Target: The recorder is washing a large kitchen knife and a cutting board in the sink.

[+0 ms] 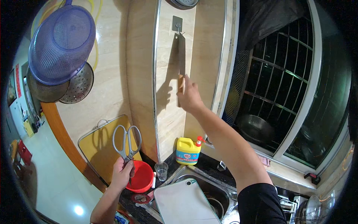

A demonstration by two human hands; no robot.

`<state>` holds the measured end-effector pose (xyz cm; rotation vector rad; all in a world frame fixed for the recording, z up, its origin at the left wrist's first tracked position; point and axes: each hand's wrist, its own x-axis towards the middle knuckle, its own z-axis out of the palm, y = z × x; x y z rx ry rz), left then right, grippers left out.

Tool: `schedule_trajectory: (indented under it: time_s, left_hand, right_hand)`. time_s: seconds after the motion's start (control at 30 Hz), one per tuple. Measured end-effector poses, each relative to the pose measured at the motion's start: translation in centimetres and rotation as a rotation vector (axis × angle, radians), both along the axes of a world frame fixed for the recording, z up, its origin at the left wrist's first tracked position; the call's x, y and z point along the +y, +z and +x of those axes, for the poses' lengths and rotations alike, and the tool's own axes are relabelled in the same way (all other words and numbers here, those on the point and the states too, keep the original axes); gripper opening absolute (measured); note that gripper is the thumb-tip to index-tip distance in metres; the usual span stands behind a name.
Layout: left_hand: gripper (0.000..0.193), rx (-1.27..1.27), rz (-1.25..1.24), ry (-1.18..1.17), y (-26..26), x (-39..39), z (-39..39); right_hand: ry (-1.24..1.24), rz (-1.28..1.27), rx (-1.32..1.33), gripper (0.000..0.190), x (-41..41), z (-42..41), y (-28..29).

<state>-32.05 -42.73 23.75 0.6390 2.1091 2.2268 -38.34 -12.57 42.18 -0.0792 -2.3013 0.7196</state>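
Note:
My right hand (190,95) is raised to the wall and grips the wooden handle of a kitchen knife (181,57). The knife is upright, its blade pointing up and seen nearly edge-on. Its top end meets a small hook on a dark adhesive pad (177,23); I cannot tell whether the hook bears its weight. A shadow of hand and blade falls on the tiles beside it. My left hand (122,173) is closed around the blades of metal kitchen scissors (127,142), loop handles upward. Below the scissors is a red plastic bowl (141,179).
A white cutting board (184,203) lies across the steel sink (212,183). Behind stand a yellow pump jug (188,151) and a clear glass (161,171). A yellow board (98,151) leans on the left wall, below a hanging purple strainer (61,47). The window frame (298,117) is at right.

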Motion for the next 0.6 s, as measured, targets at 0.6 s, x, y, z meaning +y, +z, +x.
schedule_trajectory:
  time_s: [0.6]
  left_hand:
    - [0.015, -0.573, -0.161, -0.487, -12.8, 12.2, 10.1]
  right_hand:
    - [0.166, -0.407, -0.823, 0.037, 0.6, 35.9, -28.5]
